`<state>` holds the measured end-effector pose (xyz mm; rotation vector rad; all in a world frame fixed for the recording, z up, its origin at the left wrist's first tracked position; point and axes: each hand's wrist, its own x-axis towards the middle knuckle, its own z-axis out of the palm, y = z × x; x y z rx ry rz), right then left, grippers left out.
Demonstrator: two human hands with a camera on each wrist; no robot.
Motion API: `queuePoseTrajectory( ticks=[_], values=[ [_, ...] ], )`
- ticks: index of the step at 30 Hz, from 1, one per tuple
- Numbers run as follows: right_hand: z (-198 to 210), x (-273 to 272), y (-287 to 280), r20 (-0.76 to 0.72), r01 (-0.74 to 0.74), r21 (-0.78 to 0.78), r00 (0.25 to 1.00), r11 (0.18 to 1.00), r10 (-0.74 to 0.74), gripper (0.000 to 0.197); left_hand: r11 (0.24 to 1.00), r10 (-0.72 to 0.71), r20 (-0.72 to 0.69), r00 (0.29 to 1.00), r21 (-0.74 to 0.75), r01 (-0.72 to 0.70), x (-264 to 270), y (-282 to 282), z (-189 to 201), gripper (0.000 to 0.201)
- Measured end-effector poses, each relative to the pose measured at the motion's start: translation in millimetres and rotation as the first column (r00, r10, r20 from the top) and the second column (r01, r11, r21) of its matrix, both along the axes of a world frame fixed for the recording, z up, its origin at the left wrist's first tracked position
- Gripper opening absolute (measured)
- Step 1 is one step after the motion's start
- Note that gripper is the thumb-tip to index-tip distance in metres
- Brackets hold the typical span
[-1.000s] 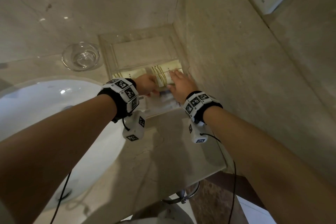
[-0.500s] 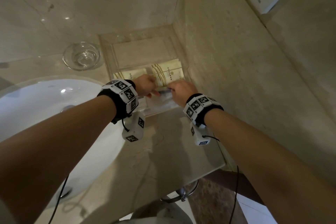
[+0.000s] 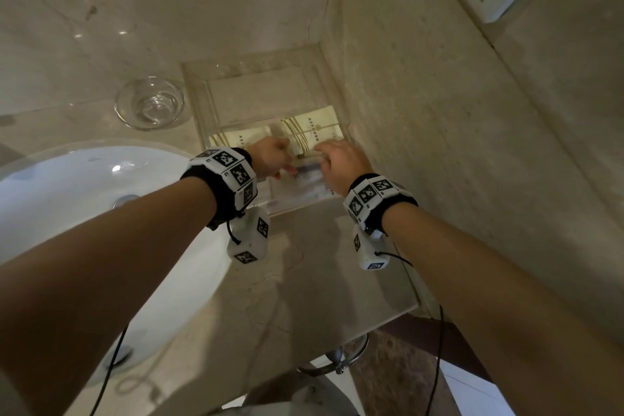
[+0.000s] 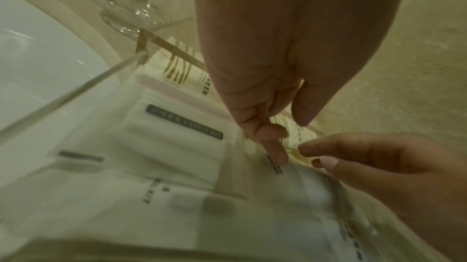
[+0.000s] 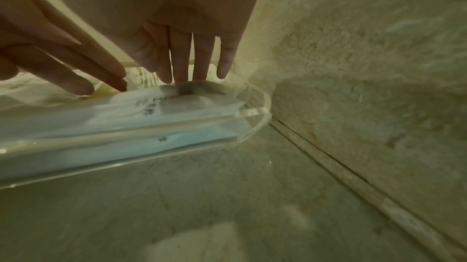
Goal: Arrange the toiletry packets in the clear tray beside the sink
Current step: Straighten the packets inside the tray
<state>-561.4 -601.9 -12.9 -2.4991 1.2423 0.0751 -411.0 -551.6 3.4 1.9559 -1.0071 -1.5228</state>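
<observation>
The clear tray (image 3: 199, 91) stands in the counter corner against the right wall. Two cream packets with gold lines lie side by side in its middle, one on the right (image 3: 314, 130) and one on the left (image 3: 236, 140). White packets (image 3: 305, 184) fill the front part, among them a vanity kit (image 4: 182, 124). My left hand (image 3: 282, 164) reaches into the tray, one straight finger (image 4: 279, 154) touching a packet. My right hand (image 3: 326, 157) is beside it, and its straight fingertips (image 5: 185, 75) rest on the top edge of a white packet (image 5: 121, 114). Neither hand grips anything.
A small glass bowl (image 3: 150, 105) sits left of the tray. The white sink basin (image 3: 84, 199) lies at the left below my left forearm. The marble wall (image 3: 439, 111) runs close along the tray's right side. Bare counter (image 3: 304, 280) lies in front of the tray.
My right hand has drawn back from the right cream packet to the white packets at the front, leaving that packet uncovered. The left hand has hardly moved.
</observation>
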Motion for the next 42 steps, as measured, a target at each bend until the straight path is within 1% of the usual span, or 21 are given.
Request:
queuePoseTrajectory(
  ticks=[4, 8, 11, 16, 19, 20, 21, 23, 24, 26, 29, 31, 32, 34, 36, 39, 40, 42],
  values=[
    [0.7, 0.2, 0.7, 0.001, -0.001, 0.012, 1.0, 1.0, 0.001, 0.036, 1.0, 0.002, -0.029, 1.0, 0.005, -0.002, -2.0, 0.0, -1.9, 0.056],
    [0.6, -0.5, -1.6, 0.058, 0.065, -0.034, 0.996, 0.997, -0.063, 0.037, 1.0, 0.004, -0.059, 0.998, -0.011, -0.005, -3.5, 0.1, -5.8, 0.056],
    [2.7, -2.1, -3.4, 0.057, 0.092, -0.028, 0.994, 0.995, -0.091, 0.042, 0.999, -0.031, -0.036, 0.999, -0.018, 0.03, -4.2, -0.6, -7.7, 0.045],
    [-4.8, -0.2, -5.8, -0.009, 0.033, 0.06, 0.999, 0.998, -0.033, 0.05, 0.998, -0.061, -0.004, 0.998, -0.028, 0.06, -4.3, -2.3, -11.0, 0.033],
    [-6.8, 2.7, -7.2, -0.04, 0.008, 0.078, 0.999, 0.997, -0.005, 0.052, 0.998, -0.049, -0.003, 0.999, -0.034, 0.049, -4.3, -2.5, -10.6, 0.011],
    [-6.1, 3.8, -7.5, -0.056, 0.005, 0.08, 0.998, 0.997, 0.0, 0.052, 0.998, -0.047, -0.005, 0.999, -0.036, 0.047, -4.2, -2.7, -9.8, 0.009],
    [-4.9, 5.0, -7.3, -0.071, 0.004, 0.081, 0.998, 0.997, 0.002, 0.052, 0.998, -0.054, -0.007, 0.999, -0.034, 0.054, -3.7, -2.7, -9.6, 0.009],
    [-2.9, 7.2, -7.5, -0.084, 0.005, 0.083, 0.996, 0.997, 0.002, 0.051, 0.998, -0.064, -0.012, 0.998, -0.029, 0.063, -2.8, -2.8, -9.8, 0.021],
    [-2.5, 7.8, -7.6, -0.084, 0.004, 0.082, 0.996, 0.997, 0.003, 0.05, 0.998, -0.063, -0.019, 0.998, -0.025, 0.062, -2.2, -2.5, -9.5, 0.022],
    [-1.7, 7.6, -7.1, -0.091, -0.004, 0.081, 0.996, 0.997, 0.011, 0.05, 0.998, -0.057, -0.033, 0.998, -0.017, 0.056, -1.1, -1.6, -8.7, 0.019],
    [1.0, 6.3, -4.4, -0.082, -0.015, 0.077, 0.996, 0.997, 0.022, 0.05, 0.998, -0.062, -0.003, 0.998, -0.011, 0.061, 3.5, 1.4, -5.7, 0.027],
    [3.6, 5.7, -1.3, -0.04, -0.007, 0.034, 0.999, 0.999, 0.008, 0.045, 0.999, -0.037, 0.013, 0.999, -0.028, 0.037, 8.1, 3.4, -3.6, 0.026],
    [4.7, 5.2, 0.3, -0.024, -0.004, 0.004, 1.0, 1.0, 0.004, 0.041, 0.999, -0.018, 0.0, 1.0, -0.038, 0.018, 10.7, 4.7, -2.2, 0.03],
    [7.5, 5.2, 4.3, -0.031, -0.009, -0.038, 0.999, 0.999, 0.008, 0.029, 0.998, 0.023, -0.027, 0.999, -0.055, -0.025, 18.2, 8.9, 1.4, 0.033],
    [10.7, 4.5, 8.1, -0.074, -0.001, 0.008, 0.997, 1.0, 0.002, 0.015, 0.997, 0.054, -0.041, 0.998, -0.054, -0.056, 26.0, 13.4, 3.4, 0.03],
    [16.9, 1.3, 13.2, -0.122, 0.038, 0.121, 0.992, 0.992, -0.023, 0.007, 0.999, 0.031, -0.086, 0.996, 0.014, -0.03, 30.7, 23.2, 6.1, 0.017],
    [18.8, -0.4, 13.4, -0.131, 0.042, 0.135, 0.991, 0.99, -0.024, 0.009, 0.999, 0.014, -0.103, 0.995, 0.036, -0.011, 29.8, 25.8, 6.2, 0.015],
    [22.6, -3.5, 14.3, -0.166, 0.038, 0.138, 0.986, 0.99, -0.015, 0.021, 0.999, 0.0, -0.106, 0.994, 0.051, 0.006, 27.1, 30.0, 4.9, 0.016]
  ],
)
